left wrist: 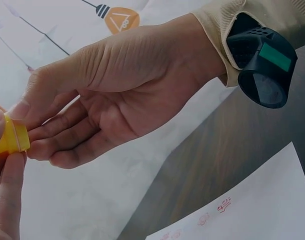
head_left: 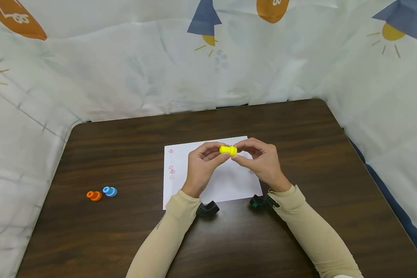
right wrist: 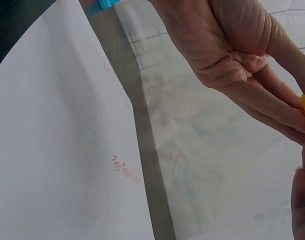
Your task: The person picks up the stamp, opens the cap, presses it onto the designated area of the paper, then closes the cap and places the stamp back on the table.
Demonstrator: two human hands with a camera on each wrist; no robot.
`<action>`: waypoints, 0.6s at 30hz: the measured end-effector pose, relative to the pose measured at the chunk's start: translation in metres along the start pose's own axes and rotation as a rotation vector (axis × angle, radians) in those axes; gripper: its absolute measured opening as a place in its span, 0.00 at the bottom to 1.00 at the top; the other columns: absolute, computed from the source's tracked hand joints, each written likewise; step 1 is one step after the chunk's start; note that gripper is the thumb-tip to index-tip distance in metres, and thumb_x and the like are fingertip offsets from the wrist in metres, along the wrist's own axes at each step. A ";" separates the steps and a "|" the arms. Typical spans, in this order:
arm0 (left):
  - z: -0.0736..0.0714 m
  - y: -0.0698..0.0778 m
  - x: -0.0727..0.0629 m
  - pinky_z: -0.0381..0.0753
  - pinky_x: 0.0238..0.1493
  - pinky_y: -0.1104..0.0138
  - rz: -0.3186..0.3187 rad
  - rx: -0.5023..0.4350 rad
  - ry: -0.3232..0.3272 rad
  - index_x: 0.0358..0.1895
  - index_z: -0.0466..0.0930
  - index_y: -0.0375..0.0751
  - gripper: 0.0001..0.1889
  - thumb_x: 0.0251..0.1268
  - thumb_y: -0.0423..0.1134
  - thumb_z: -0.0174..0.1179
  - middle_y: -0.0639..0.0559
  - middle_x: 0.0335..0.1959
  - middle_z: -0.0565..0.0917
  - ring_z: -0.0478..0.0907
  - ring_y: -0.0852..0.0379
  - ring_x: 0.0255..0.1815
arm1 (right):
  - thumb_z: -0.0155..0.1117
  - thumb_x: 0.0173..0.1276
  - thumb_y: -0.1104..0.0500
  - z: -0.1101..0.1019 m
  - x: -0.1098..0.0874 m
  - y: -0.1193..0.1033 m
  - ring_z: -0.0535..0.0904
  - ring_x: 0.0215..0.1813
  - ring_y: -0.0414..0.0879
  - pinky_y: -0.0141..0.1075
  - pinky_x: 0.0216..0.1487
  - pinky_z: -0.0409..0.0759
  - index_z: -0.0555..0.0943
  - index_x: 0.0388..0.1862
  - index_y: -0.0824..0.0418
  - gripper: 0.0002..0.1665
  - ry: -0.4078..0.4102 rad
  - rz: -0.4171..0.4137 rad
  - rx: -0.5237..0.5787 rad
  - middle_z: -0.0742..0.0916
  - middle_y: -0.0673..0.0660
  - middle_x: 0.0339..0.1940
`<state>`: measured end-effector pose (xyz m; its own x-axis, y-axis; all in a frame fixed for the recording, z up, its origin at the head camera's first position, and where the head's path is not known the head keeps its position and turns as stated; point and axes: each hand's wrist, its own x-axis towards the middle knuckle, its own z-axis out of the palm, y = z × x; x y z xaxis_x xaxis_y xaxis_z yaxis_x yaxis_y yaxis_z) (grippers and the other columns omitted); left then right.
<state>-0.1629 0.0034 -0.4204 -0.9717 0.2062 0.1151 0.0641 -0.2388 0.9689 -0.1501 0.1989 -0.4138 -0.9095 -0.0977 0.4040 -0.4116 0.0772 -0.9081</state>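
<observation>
A small yellow stamp [head_left: 228, 150] is held up over the sheet of white paper [head_left: 226, 183], between both hands. My left hand [head_left: 202, 168] pinches its left end between thumb and fingers. On the other end, my right hand [head_left: 265, 162] has its thumb and fingertips closed. In the left wrist view the yellow stamp [left wrist: 18, 134] shows a thin seam near its end. Only a sliver of it appears at the right wrist view's edge. Small red printed marks [head_left: 172, 170] run along the paper's left side, with more near the right side.
An orange stamp [head_left: 94, 195] and a blue stamp [head_left: 109, 191] stand side by side on the left of the dark wooden table [head_left: 125, 154]. White patterned cloth [head_left: 125, 77] hangs behind the table and on both sides.
</observation>
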 end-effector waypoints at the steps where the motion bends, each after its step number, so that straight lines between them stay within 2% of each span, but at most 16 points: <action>1: 0.000 0.001 0.000 0.90 0.56 0.62 0.004 -0.001 0.003 0.52 0.84 0.29 0.16 0.60 0.26 0.72 0.51 0.47 0.90 0.90 0.59 0.47 | 0.76 0.54 0.79 0.000 0.000 0.000 0.87 0.47 0.39 0.32 0.56 0.88 0.86 0.46 0.75 0.19 -0.005 -0.006 0.003 0.89 0.41 0.43; 8: 0.000 0.002 -0.001 0.90 0.56 0.63 0.018 -0.010 0.000 0.52 0.83 0.26 0.16 0.60 0.25 0.71 0.55 0.45 0.91 0.90 0.60 0.46 | 0.75 0.53 0.80 -0.001 0.001 -0.002 0.86 0.48 0.40 0.31 0.56 0.88 0.85 0.47 0.76 0.20 -0.026 -0.043 0.023 0.89 0.42 0.44; 18: 0.001 0.002 -0.001 0.90 0.56 0.64 0.018 -0.032 -0.008 0.53 0.82 0.24 0.17 0.61 0.24 0.70 0.60 0.45 0.90 0.90 0.61 0.47 | 0.76 0.53 0.79 -0.004 0.000 -0.004 0.86 0.47 0.40 0.29 0.52 0.89 0.86 0.47 0.74 0.20 -0.027 -0.018 0.011 0.89 0.42 0.44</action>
<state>-0.1614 0.0041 -0.4187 -0.9686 0.2094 0.1343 0.0741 -0.2725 0.9593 -0.1490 0.2028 -0.4094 -0.9001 -0.1253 0.4172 -0.4270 0.0641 -0.9020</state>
